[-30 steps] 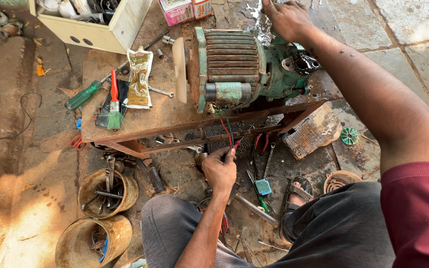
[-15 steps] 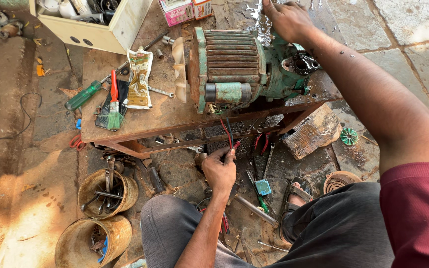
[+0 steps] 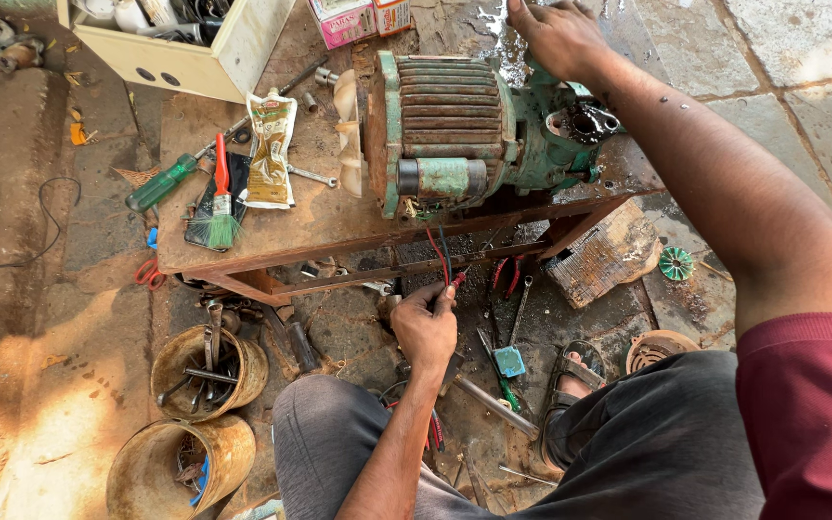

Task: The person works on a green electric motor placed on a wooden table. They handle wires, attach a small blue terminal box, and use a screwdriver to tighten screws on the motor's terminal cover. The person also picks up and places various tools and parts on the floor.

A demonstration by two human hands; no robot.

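The bench [image 3: 243, 255], a rusty low steel frame with a grimy top, takes up the middle of the floor, and on it lies the motor [image 3: 450, 125], green and ribbed, on its side with its pale fan [image 3: 347, 130] bare at the left end, no cover over it. The pump end at the right looks opened up, a dark hole showing. The right hand [image 3: 560, 37] rests on the far side of that end, fingers spread flat and gripping nothing that I can see. Down below the bench edge, the left hand [image 3: 424, 327] is pinched shut on the wires [image 3: 440, 252], red and dark leads that hang from the motor's underside. So the machine looks part-stripped, with the leads loose and not joined to anything. Two rusty tins [image 3: 206, 371] of tools stand at the left on the ground. On the bench top lie a green screwdriver [image 3: 161, 183], a brush [image 3: 221, 207] with a red handle, and a pouch [image 3: 270, 149]. Spanners and pliers litter the floor near the sandal [image 3: 570, 371].
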